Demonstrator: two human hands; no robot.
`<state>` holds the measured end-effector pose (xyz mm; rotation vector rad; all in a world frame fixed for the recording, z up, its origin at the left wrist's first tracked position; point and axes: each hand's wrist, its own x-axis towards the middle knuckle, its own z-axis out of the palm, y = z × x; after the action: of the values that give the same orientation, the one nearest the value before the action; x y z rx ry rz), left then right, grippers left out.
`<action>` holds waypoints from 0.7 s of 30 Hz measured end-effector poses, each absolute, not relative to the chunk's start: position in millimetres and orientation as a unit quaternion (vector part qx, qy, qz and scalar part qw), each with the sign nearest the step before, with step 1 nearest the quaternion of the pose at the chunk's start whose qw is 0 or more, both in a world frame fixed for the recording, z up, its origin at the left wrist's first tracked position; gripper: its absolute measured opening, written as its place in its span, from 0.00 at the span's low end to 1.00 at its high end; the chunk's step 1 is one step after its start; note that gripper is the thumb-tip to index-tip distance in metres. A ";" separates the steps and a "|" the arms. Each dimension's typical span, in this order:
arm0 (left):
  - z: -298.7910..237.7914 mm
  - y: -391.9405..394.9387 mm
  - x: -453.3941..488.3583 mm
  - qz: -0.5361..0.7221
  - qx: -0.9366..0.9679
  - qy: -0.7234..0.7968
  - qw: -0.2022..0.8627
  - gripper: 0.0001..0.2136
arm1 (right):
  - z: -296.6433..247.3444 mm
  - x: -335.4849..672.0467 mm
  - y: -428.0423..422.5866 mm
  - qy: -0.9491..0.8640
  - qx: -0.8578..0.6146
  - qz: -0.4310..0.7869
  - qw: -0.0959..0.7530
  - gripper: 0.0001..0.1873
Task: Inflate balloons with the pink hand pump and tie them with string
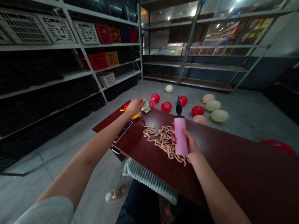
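Note:
My right hand (190, 141) is wrapped round a pink balloon pump (181, 137), held upright with its black nozzle pointing up. Beneath and beside it, a tangle of beige long thin balloons (164, 138) lies on the dark red table (140, 152). At the table's far left end, my left hand (135, 106) reaches over a small pile with its fingers bent downward. Its fingertips are at a crumpled pale green packet (146, 106); whatever they pinch is hidden. A yellow packet (136, 116) shows just below that hand. Near my left forearm lies a phone (123, 131) with its screen lit.
Several inflated balloons lie on the floor beyond the table, including a red one (166, 106) and a cream one (219, 115). Metal shelves with crates (99, 60) line the left wall. A striped grey cushion (149, 180) and a bottle (113, 196) are below the near edge.

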<state>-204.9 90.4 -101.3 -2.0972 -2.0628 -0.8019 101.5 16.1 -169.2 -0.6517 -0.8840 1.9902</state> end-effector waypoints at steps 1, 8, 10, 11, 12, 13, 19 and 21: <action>-96.7 86.6 -197.7 -0.309 -0.680 -0.665 0.019 0.18 | -169.1 101.8 15.9 -0.352 -0.260 0.793 0.423 0.16; -109.2 61.0 -107.0 -0.527 -0.622 -0.529 -0.236 0.24 | -166.8 112.8 20.8 -0.366 -0.271 0.784 0.422 0.22; -119.2 58.9 -79.3 -0.576 -0.569 -0.495 -0.316 0.26 | -166.6 119.2 23.3 -0.370 -0.276 0.781 0.421 0.23; -123.6 59.2 -66.7 -0.596 -0.537 -0.481 -0.354 0.26 | -166.4 123.0 24.3 -0.373 -0.277 0.780 0.419 0.23; -127.3 60.3 -55.1 -0.614 -0.503 -0.466 -0.392 0.26 | -166.1 127.4 24.9 -0.375 -0.279 0.780 0.416 0.23; -130.2 62.1 -44.5 -0.629 -0.468 -0.450 -0.428 0.26 | -165.9 132.3 25.2 -0.379 -0.282 0.782 0.408 0.23; -140.8 79.7 -1.0 -0.636 -0.350 -0.361 -0.585 0.22 | -170.7 168.2 28.0 -0.380 -0.251 0.799 0.392 0.28; -147.0 85.0 5.6 -0.621 -0.336 -0.347 -0.617 0.21 | -172.6 177.1 29.5 -0.372 -0.230 0.788 0.432 0.28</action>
<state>5.6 85.0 -147.0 -1.9097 -1.9726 -3.5295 177.1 29.5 -172.6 -0.5744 -0.9281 1.9643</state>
